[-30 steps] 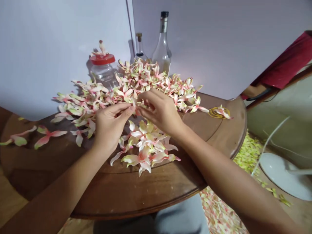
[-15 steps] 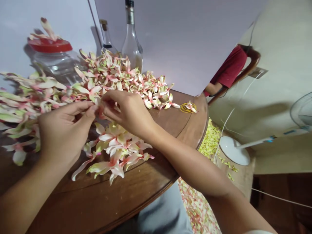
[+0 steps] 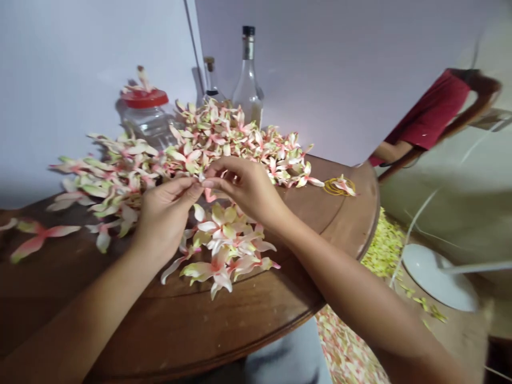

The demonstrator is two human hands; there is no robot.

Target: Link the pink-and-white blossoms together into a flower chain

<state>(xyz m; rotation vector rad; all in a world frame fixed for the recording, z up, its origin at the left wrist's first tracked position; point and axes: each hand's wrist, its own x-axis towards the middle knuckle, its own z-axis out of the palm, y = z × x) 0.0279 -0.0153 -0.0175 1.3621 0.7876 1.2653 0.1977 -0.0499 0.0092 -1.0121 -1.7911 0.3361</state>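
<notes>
Above the table my left hand (image 3: 166, 213) and my right hand (image 3: 246, 186) meet, thumbs and forefingers pinched together. Between the fingertips is a small pale part of a flower (image 3: 202, 176); most of it is hidden, and a pink petal shows just beneath. Below the hands lies a small pile of cream-and-pink flowers (image 3: 224, 250) with green-tinged petals. Behind them a larger heap of the same flowers (image 3: 224, 133) spreads across the wooden table (image 3: 192, 330).
A red-lidded jar (image 3: 146, 114) and two glass bottles (image 3: 248, 85) stand behind the heap. Yellow rubber bands (image 3: 334, 186) lie at the right under one flower. Yellow-green petals (image 3: 384, 245) and a white fan base (image 3: 436, 277) are beyond the edge. Another person's red sleeve (image 3: 432, 112) shows at right.
The view has swung left, so everything sits further right in the picture. Both hands stay pinched together at the flower, the right fingertips now closer to the left ones.
</notes>
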